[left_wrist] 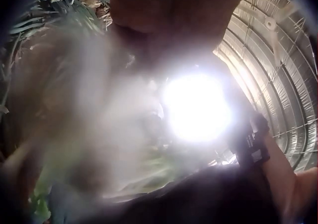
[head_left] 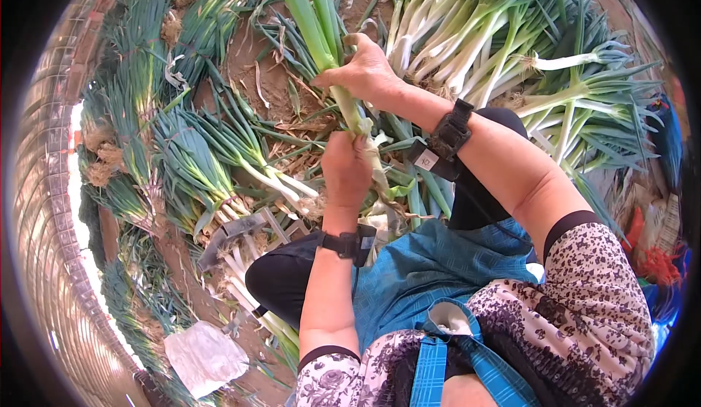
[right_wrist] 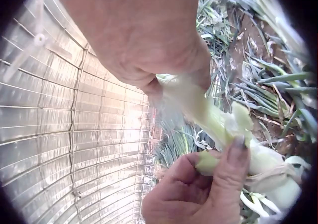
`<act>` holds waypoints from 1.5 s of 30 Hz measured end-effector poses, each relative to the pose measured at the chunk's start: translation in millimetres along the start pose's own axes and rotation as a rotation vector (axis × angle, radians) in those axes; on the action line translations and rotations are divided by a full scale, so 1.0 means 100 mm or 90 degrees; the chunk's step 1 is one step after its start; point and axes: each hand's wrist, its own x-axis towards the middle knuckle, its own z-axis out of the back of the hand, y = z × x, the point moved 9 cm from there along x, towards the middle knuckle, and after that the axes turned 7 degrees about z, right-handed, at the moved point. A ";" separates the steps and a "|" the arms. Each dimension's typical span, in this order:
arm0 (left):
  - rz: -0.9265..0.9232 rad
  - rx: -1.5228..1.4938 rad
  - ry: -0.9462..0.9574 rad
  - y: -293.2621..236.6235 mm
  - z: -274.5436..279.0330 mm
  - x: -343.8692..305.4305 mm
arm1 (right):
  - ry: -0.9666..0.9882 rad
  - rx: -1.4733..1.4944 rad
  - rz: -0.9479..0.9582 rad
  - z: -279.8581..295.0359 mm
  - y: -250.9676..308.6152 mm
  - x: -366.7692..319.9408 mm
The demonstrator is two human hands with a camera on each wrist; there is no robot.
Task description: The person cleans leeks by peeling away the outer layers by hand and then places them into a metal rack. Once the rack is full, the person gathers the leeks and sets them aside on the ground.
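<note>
A large green onion slants in front of the person, its green leaves pointing up and its pale shank down in the head view. The right hand grips it near where the leaves begin. Lower down, the left hand is at the shank. In the right wrist view the left thumb and fingers pinch a loose piece of pale green outer leaf beside the white shank. Glare and blur hide most of the work in the left wrist view, where the left hand shows dark at the top.
A heap of green onions with white shanks lies at the upper right. Tied bundles cover the ground on the left, beside a curved plastic wall. A grey metal frame stands by the knee, and a white plastic bag lies below.
</note>
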 end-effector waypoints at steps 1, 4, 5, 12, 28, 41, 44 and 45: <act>-0.061 0.045 0.019 -0.10 -0.03 -0.04 | 0.022 0.014 -0.011 -0.03 -0.04 0.03; -0.137 0.126 0.124 -0.09 -0.31 -0.47 | -0.001 0.025 0.020 0.01 -0.07 0.11; -0.114 0.112 0.181 -0.09 -0.38 -0.69 | -0.018 0.015 0.014 0.05 -0.05 0.12; 0.197 0.094 0.750 0.80 -0.81 -1.87 | 0.088 0.061 0.056 -0.14 0.07 0.05; 0.452 -0.934 0.030 0.72 0.35 -0.63 | 0.457 0.169 -0.036 -1.06 0.03 -1.09; 0.466 -1.051 -0.248 0.96 0.75 -0.99 | 0.339 -0.407 0.469 -1.00 0.39 -2.21; 0.474 -1.053 -0.293 0.92 0.82 -1.10 | 0.293 -0.455 0.546 -1.04 0.50 -2.35; 0.487 -1.051 -0.315 0.92 0.85 -1.15 | 0.297 -0.448 0.507 -1.04 0.51 -2.34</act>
